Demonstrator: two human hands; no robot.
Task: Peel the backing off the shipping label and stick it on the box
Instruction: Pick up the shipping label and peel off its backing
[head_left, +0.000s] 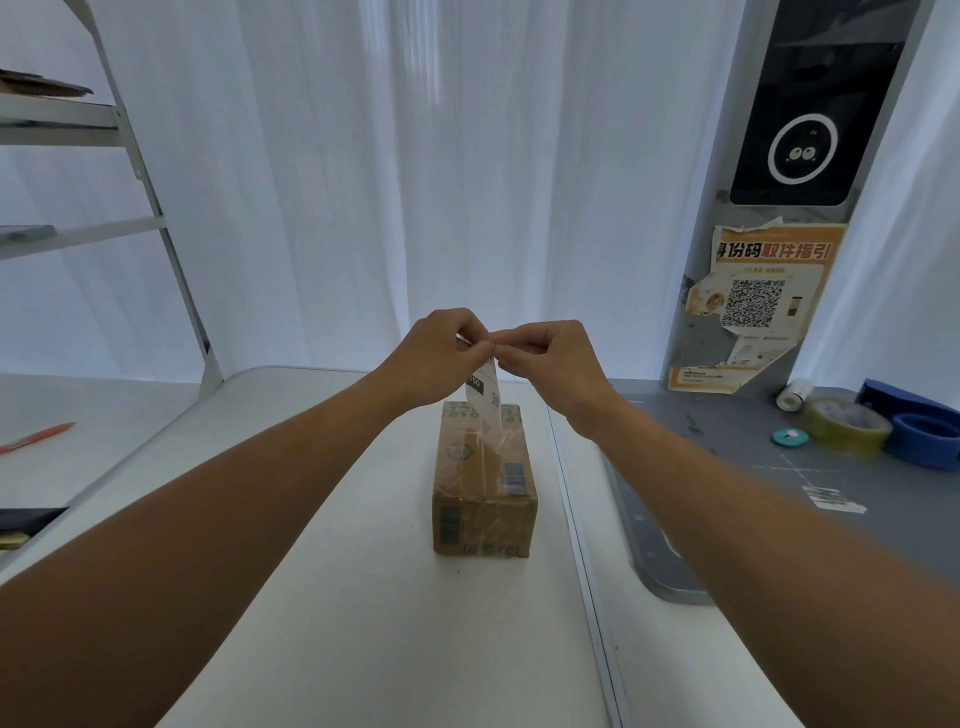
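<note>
- Currently both hands meet in the air above the far end of the box (483, 483), which lies lengthwise on the white table (363, 597) and is sealed with clear tape.
- The left hand (441, 353) has its fingers curled and pinches the top edge of the shipping label (485, 400). The right hand (545, 358) is curled the same way and pinches that edge from the other side, so the 2 sets of fingertips touch.
- The label hangs down from the pinch, printed face toward the camera. Its lower edge shows in front of the box's far end, but I cannot tell whether it touches the box.
- Judging by the grips, the step in hand is starting the peel at the top edge. Whether backing and label have parted yet is too small to tell.
- To do it well, flex 1 corner with a thumbnail until the layers split. Then hold the backing in 1 hand and draw the label off slowly at a low angle, so it neither curls nor tears.
- Touch the sticky side only at its margin, and do not let it fold on itself.
- The box's top carries tape and old printed marks. A flat patch near the middle looks the best landing place.
</note>
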